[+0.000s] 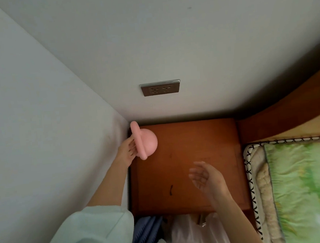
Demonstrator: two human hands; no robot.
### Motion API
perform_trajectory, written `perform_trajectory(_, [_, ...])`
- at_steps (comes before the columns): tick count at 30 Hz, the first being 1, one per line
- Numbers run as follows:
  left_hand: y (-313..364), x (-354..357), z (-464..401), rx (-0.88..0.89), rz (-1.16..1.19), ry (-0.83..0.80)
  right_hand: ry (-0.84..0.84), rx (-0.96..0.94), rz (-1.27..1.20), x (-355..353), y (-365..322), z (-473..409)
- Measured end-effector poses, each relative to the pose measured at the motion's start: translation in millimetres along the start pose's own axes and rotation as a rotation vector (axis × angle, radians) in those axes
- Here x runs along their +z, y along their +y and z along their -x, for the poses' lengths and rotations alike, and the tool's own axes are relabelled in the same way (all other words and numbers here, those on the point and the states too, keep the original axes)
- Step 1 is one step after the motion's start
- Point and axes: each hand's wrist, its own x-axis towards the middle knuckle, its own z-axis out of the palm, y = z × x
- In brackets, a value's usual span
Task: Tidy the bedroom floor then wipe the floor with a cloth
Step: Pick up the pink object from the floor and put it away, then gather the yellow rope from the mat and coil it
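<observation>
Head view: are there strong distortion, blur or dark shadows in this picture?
Head view: wide-angle bending is strong, so the headboard curves at the right edge; a dark shadow lies along the wall above the nightstand; the right hand looks slightly soft, while the left hand holding the pink object and the wall socket stay fairly sharp; no glare shows.

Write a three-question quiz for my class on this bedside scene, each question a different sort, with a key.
1. True or false: the right hand holds the pink object.
2. Which hand has a grip on the pink object? A) left B) right C) both
3. Fill in: on the wall above the wooden nightstand sits a ____.

Key
1. False; it is open above the nightstand.
2. A, the left hand.
3. Power socket.
</observation>
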Motion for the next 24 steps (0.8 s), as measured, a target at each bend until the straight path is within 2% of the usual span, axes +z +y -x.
perform_trajectory(3, [-12.9, -13.6, 32.3, -0.023, 0.135, 0.096, 0.002, -0.023, -0.038, -13.9, -7.6, 21.8])
perform_trajectory(6, [-23.7, -13.6, 72.9, -0.038, 0.204, 0.067, -0.023, -0.057, -0.064, -28.9, -16.1, 40.8])
perform_trajectory(10, [-29.8, 11.6, 129.7, -0.02, 0.212, -0.115, -0.078, -0.137, -0.089, -55.4, -25.1, 64.7])
perform_trajectory(14, [-29.2, 45.9, 178.6, 0.019, 0.173, -0.279, -0.043, -0.194, -0.261, -91.2, -28.6, 90.4])
perform_trajectory(18, [-23.2, 77.0, 204.4, 0.024, 0.08, -0.346, 0.006, -0.244, -0.445, -122.5, -31.9, 113.3])
perform_trajectory(24, [-36.9, 135.3, 271.7, 0.132, -0.092, -0.582, -0.02, -0.433, -0.533, -169.1, -32.1, 159.7])
